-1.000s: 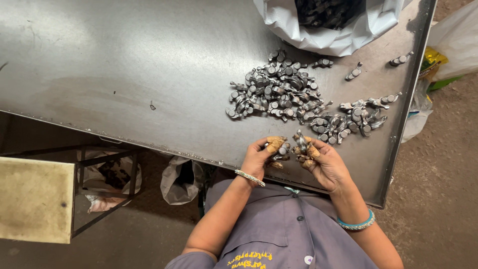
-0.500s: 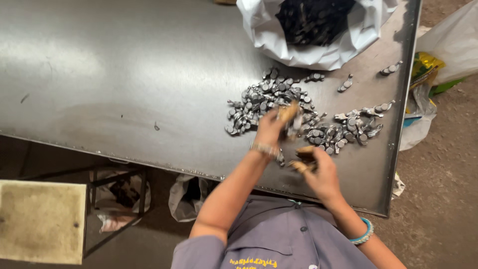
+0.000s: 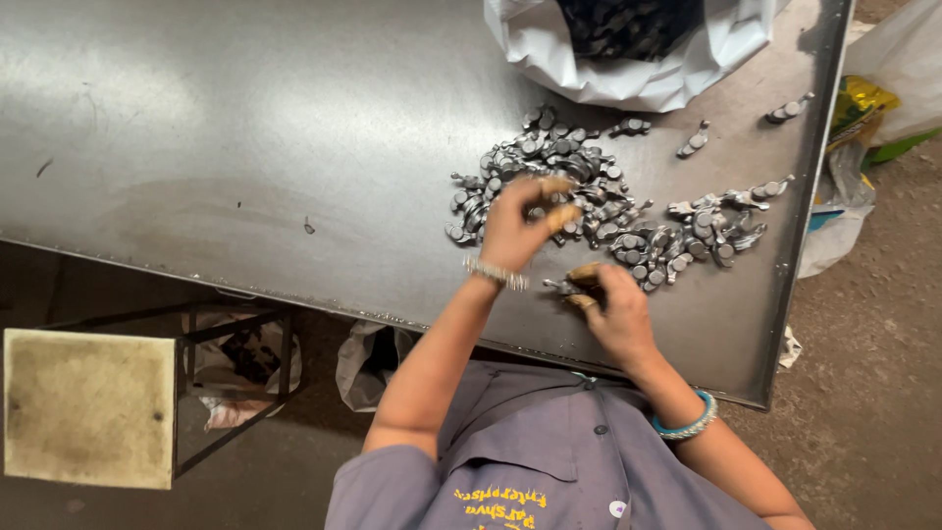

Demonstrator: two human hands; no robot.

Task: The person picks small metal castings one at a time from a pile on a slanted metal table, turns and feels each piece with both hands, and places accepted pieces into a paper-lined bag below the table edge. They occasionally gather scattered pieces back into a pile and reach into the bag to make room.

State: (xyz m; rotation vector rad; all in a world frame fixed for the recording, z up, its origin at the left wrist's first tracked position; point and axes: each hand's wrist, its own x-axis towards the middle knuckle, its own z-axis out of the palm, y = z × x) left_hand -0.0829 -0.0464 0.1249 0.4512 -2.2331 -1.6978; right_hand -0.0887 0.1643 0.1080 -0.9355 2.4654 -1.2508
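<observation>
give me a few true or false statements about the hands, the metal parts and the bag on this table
1. The left hand reaches into the pile of small metal parts. True.
2. The right hand is inside the white bag. False: it rests near the metal table edge, holding small parts.
3. The white bag is empty. False: dark parts show inside it.
4. The right wrist wears a blue bangle. True.
5. The parts lie on a wooden table. False: it is sheet metal.

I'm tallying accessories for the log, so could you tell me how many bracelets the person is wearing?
2: a silver bracelet on the left wrist, by the pile of small metal parts, and a blue bangle on the right wrist, below the table edge.
</observation>
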